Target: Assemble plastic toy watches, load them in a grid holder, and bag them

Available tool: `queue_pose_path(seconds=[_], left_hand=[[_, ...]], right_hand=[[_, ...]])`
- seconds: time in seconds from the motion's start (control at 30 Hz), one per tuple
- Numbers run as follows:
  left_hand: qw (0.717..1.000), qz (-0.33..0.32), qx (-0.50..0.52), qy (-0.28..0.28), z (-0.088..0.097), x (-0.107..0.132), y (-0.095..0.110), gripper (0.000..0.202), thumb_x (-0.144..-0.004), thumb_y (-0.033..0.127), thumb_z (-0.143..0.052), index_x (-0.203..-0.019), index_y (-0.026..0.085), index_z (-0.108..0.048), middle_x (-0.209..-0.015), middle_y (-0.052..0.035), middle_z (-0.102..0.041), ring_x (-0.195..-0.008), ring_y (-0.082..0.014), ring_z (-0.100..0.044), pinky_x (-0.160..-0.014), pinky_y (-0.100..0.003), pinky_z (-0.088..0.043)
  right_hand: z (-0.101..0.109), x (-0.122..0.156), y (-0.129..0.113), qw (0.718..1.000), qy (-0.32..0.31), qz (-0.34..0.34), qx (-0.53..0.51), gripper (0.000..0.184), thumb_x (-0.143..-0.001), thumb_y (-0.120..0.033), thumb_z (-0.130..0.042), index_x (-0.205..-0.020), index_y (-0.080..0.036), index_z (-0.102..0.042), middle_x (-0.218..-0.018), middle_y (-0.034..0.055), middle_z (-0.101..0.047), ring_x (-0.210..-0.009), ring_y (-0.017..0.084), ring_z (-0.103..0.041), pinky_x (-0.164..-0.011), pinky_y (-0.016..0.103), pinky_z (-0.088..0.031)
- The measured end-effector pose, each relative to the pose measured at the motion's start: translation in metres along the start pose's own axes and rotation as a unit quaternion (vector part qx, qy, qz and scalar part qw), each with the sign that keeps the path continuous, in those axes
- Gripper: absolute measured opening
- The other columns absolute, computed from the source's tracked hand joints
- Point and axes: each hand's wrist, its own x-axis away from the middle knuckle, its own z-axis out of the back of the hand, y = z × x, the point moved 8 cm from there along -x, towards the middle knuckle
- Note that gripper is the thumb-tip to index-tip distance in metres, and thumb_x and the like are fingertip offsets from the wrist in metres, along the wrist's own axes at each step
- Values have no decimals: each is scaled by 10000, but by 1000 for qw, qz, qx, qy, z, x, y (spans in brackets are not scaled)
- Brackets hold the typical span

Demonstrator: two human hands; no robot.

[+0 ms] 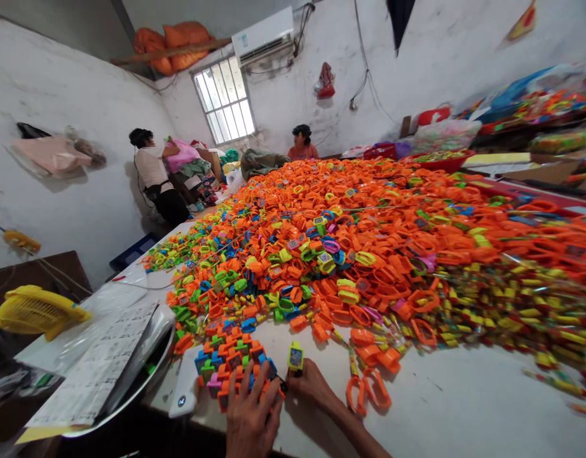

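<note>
My left hand lies with its fingers spread over a tight cluster of toy watches, mostly orange with some blue, green and pink. Just to its right, my right hand is closed on a yellow toy watch, whose patterned square face is turned up. Small dark parts show between the two hands, too unclear to name. Two orange watch straps lie on the white table to the right of my right hand. A white flat device sits left of the cluster.
A big heap of orange toy watches covers the table, with yellow wrapped sticks at right. Printed sheets rest over a basin at left, near a yellow fan. Two people are beyond.
</note>
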Motion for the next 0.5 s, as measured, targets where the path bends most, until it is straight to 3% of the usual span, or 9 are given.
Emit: queue_pose_path(seconds=[0.2,0.37,0.5], left_hand=[[999,36,26,-4,-3,2,-4,224,-982,309,-630,-1173,304,-747,-1336,-13,-742,-1354,-243,-600,-1319,-446,-193],[994,39,32,-100,-6,0,-2,259,-977,260,-637,-1205,302,-752,-1382,-45,-715,-1376,-283,-593,-1255,-495,-278],[979,65,54,-185,-27,8,-9,269,-993,341,-628,-1230,310,-751,-1439,-63,-677,-1442,-326,-534,-1235,-550,-275]], right_hand=[[3,-3,6,1000,11,-3,-19,247,-658,-358,-625,-763,-153,-715,-737,32,-693,-705,177,-577,-663,272,-490],[15,8,-16,997,40,-18,-61,232,-605,-352,-648,-730,-157,-670,-704,9,-653,-705,157,-538,-669,263,-471],[22,1,-2,996,29,-80,-25,207,-599,-289,-664,-747,-144,-661,-699,-15,-619,-729,139,-532,-664,231,-435]])
